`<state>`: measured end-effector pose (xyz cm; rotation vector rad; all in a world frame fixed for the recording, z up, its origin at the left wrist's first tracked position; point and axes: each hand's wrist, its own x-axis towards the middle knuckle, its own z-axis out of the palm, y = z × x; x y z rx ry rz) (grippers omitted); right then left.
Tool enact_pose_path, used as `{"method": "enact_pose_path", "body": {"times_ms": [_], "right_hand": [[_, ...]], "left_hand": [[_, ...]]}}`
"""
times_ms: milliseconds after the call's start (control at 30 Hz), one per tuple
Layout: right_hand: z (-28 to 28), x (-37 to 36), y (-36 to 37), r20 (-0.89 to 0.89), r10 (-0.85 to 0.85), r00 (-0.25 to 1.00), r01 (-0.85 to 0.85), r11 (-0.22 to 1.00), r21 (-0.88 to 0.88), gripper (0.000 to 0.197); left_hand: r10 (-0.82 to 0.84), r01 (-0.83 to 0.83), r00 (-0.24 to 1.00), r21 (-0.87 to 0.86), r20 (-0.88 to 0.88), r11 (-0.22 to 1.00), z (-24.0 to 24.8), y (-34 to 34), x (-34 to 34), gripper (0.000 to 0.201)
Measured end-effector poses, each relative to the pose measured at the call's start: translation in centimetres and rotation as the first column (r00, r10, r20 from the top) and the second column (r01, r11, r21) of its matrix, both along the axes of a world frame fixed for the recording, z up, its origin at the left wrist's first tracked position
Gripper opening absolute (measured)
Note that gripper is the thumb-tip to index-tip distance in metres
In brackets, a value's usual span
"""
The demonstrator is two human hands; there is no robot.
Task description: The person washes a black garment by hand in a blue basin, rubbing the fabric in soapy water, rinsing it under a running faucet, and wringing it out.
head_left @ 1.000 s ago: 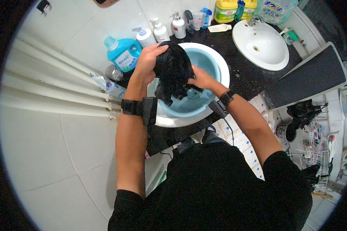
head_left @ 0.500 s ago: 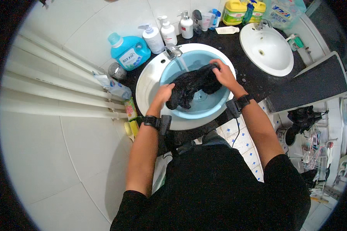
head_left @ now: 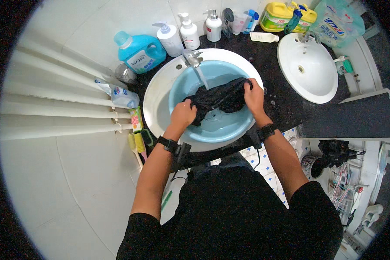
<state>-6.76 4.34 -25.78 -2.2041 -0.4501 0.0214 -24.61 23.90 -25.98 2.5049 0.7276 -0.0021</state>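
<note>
A wet black cloth, perhaps a garment, stretches between my hands over a light blue basin. My left hand is closed on its left end, and my right hand grips the upper right end. Water runs from the silver faucet onto the cloth. Some water lies in the bottom of the basin, which sits in a white oval sink. The cloth's exact kind cannot be made out.
Behind the sink stand a blue detergent bottle and several pump bottles. A second white sink is at the right, with yellow jugs behind it. Brushes lie by the left edge of the dark counter.
My right hand has come down slightly and the cloth is pulled straighter under the running water. My left hand has shifted a little left and lower. The whole view has moved slightly.
</note>
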Motion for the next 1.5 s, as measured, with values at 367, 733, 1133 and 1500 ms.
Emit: {"method": "enact_pose_path", "body": {"times_ms": [367, 733, 1133, 1500], "right_hand": [[0.1, -1.0, 0.0, -0.252, 0.006, 0.968, 0.019, 0.995, 0.093, 0.029], [2.5, 6.1, 1.2, -0.093, 0.1, 0.991, -0.088, 0.988, 0.127, 0.032], [1.9, 7.7, 2.5, 0.39, 0.177, 0.904, -0.111, 0.976, -0.187, 0.019], [1.3, -0.4, 6.4, -0.086, 0.457, 0.885, -0.464, 0.877, -0.121, 0.029]], "left_hand": [[0.035, -0.03, 0.995, -0.054, 0.096, 0.998, 0.3, 1.4, -0.1, 0.022], [0.212, -0.164, 0.861, -0.142, 0.462, 0.976, 4.2, 2.5, 4.7, 0.027], [0.472, -0.164, 0.867, -0.805, 0.158, 0.57, 4.6, 3.7, 5.9, 0.026], [0.501, -0.092, 0.86, -0.937, 0.096, 0.336, 7.8, 3.9, 7.1, 0.032]]}}
